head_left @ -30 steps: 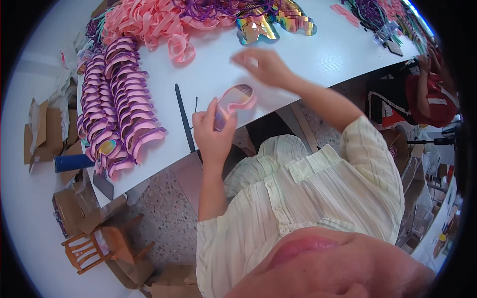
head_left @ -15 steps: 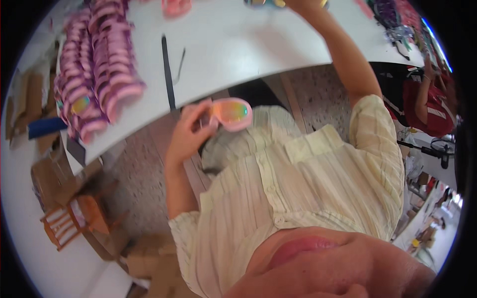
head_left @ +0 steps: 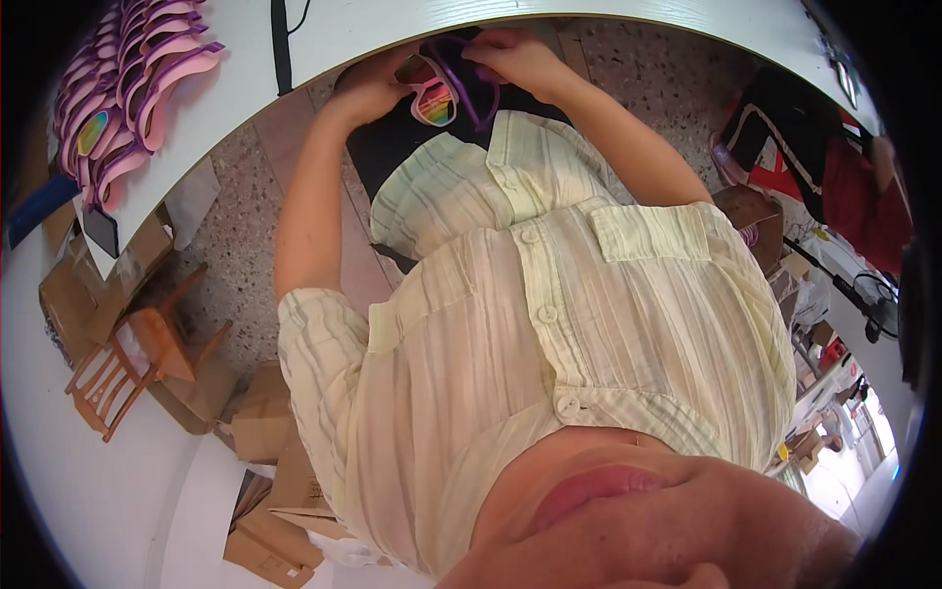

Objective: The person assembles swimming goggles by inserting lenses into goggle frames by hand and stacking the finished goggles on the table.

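Now lower than before, both hands [head_left: 446, 74] gripping pink sunglasses [head_left: 435, 95] and a purple frame [head_left: 471, 83], over lap, below table edge [head_left: 628, 18]

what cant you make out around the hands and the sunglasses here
- Head view: the left hand covers one end of the pink sunglasses; its grip is hidden.
- The right hand hides most of a purple piece; its kind is unclear.
- The white table is cut off by the top edge.
- The stack of pink glasses blurs at the rim.
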{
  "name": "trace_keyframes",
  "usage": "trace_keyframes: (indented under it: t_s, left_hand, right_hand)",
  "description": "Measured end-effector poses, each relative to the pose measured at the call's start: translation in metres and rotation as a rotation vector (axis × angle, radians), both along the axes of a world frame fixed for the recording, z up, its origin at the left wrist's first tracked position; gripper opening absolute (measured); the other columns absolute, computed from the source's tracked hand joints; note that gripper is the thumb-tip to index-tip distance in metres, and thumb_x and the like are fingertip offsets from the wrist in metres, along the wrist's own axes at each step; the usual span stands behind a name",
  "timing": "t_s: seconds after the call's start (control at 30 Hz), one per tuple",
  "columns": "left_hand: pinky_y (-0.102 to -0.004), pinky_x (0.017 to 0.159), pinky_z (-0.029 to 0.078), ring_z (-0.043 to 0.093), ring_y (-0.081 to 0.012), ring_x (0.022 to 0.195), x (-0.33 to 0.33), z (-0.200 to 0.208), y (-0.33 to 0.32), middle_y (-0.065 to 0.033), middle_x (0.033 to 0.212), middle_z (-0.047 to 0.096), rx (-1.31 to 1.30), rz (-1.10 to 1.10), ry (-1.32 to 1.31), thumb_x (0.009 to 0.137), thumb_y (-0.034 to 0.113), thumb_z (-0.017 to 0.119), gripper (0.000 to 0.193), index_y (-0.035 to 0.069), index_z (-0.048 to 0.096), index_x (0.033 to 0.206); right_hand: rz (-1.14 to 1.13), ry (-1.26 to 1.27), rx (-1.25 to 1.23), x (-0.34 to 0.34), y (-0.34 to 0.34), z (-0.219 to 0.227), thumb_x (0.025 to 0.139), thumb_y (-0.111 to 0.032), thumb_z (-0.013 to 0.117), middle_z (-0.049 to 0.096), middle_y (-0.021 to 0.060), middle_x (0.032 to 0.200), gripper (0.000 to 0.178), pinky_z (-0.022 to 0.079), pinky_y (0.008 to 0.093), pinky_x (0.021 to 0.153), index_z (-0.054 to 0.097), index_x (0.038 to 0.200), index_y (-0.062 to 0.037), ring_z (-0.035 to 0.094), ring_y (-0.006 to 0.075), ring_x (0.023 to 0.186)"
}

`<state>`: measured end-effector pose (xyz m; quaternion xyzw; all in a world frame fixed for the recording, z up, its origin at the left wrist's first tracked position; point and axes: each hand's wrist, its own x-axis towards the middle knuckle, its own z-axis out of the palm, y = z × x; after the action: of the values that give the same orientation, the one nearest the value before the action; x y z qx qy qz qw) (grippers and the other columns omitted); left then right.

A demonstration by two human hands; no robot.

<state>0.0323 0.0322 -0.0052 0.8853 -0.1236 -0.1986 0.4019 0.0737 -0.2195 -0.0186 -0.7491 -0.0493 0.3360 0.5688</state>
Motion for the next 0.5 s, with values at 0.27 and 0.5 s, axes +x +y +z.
trace_keyframes:
  t_s: [0.27,0.5]
  left_hand:
    - [-0.0286,0.089,0.053,0.068,-0.0157,0.099,-0.063,0.026,-0.058,-0.0130,0.109,0.072,-0.343,0.625,0.132,0.096,0.018,0.071,0.043,-0.006,0.059,0.130]
    - [-0.0295,0.080,0.056,0.071,-0.0181,0.088,-0.056,0.021,-0.047,-0.0126,0.096,0.072,-0.496,0.683,0.083,0.095,0.008,0.066,0.032,-0.003,0.063,0.125]
  right_hand:
    - [-0.235,0.214,0.070,-0.008,0.019,-0.015,0.092,-0.032,0.074,0.071,0.0034,0.090,0.035,0.057,0.0274,0.075,0.071,0.115,-0.0052,0.069,0.0117,0.083]
    - [0.006,-0.419,-0.211,-0.027,0.002,0.011,0.091,-0.027,0.075,0.074,0.0092,0.095,0.041,0.058,0.0342,0.077,0.065,0.125,-0.0070,0.072,0.0205,0.088]
